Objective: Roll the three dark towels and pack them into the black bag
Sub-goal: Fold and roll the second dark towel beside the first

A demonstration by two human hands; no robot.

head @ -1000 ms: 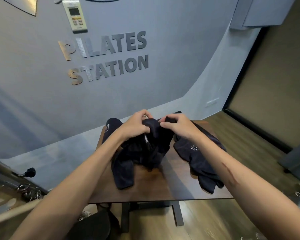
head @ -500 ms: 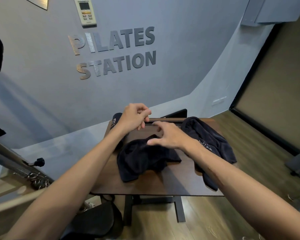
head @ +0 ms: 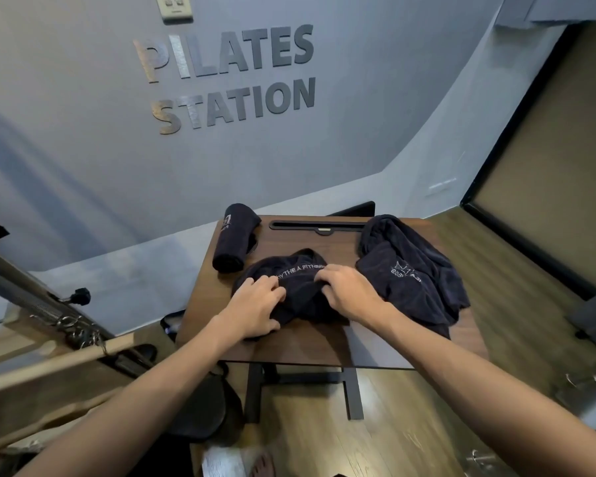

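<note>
Dark towels, 3 on wood table [head: 324, 349]: rolled towel [head: 233, 241] beyond left-hand fingers, long axis running away from the person; loose towel [head: 413, 270] right of right-hand fingers; bunched towel [head: 300, 287] under both. Left hand [head: 255, 309] & right hand [head: 350, 292] fingers curled, gripping its cloth. 1 black bag [head: 203, 411] on floor, below left.

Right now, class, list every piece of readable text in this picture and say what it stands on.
"PILATES STATION": raised letters on the grey wall.
"THE A FITNE...": stitched on the middle towel, rest hidden by the right hand.
Logo on the right towel: unreadable.
Mark on the rolled towel: unreadable.
</note>
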